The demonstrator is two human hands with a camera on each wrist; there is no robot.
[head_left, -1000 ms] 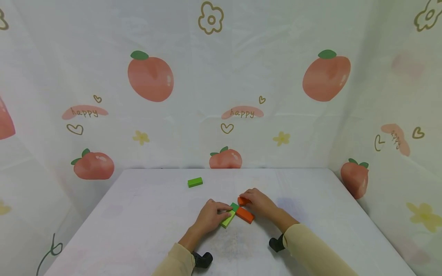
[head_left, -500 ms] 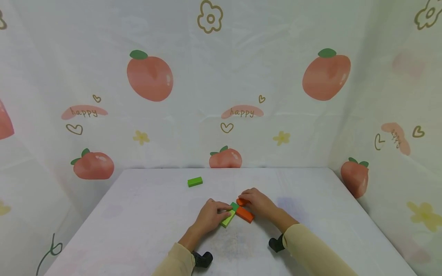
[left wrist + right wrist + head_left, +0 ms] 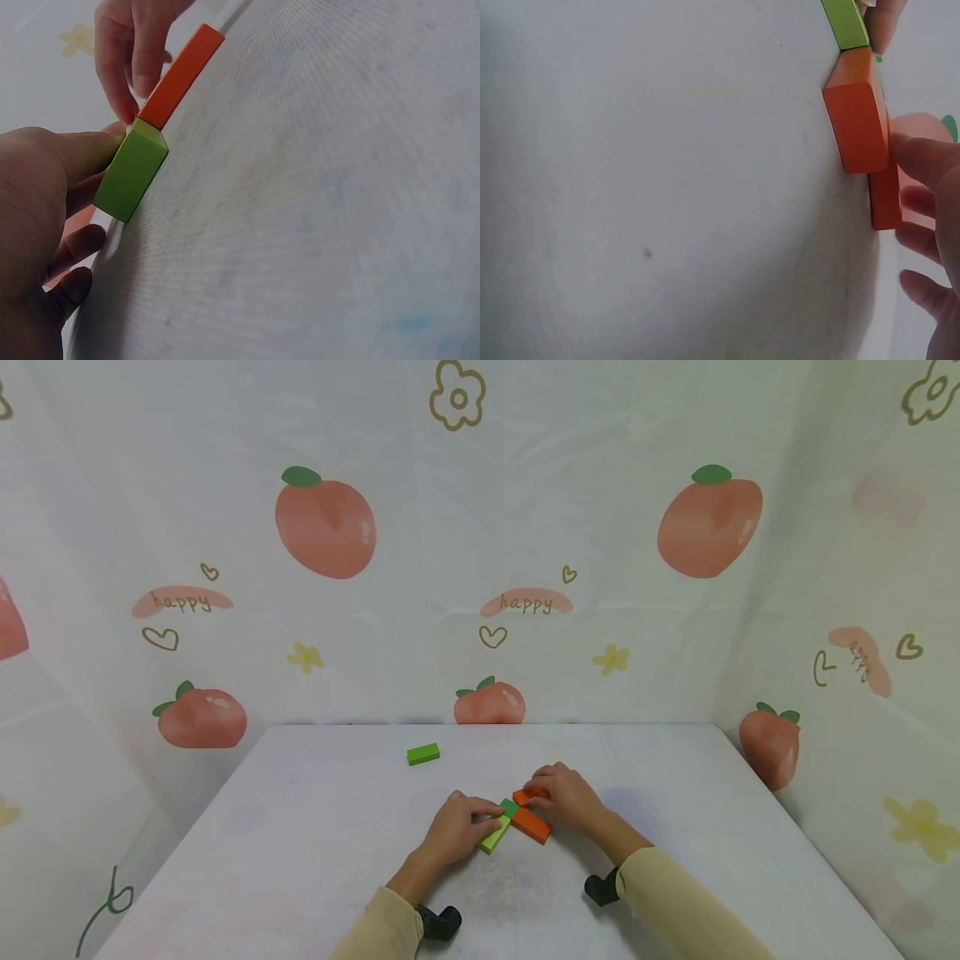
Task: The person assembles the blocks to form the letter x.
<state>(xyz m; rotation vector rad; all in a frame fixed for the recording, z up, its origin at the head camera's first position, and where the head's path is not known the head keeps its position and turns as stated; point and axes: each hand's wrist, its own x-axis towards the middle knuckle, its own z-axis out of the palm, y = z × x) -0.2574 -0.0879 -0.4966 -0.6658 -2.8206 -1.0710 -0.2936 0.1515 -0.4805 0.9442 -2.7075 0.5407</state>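
Note:
In the head view, several blocks lie joined near the table's middle. My left hand [image 3: 459,828] holds a light green block [image 3: 492,839] between thumb and index finger. At its far end is a darker green block [image 3: 509,808]. From that one an orange-red block [image 3: 532,826] runs toward the near right. Behind it, my right hand [image 3: 567,797] pinches a second orange-red block [image 3: 519,797], partly hidden under the fingers. The right wrist view shows this far red block [image 3: 886,202] alongside the nearer orange one [image 3: 857,124], with my thumb and fingers around it.
A loose green block [image 3: 423,754] lies toward the back of the white table [image 3: 315,827]. A fruit-patterned cloth [image 3: 420,527] hangs behind and at both sides. Black wrist mounts [image 3: 441,924] stick out under the sleeves.
The far orange-red block has shifted slightly left toward the green one. My right hand's fingers have changed their hold, lifting a little and moving right. The left hand keeps its place.

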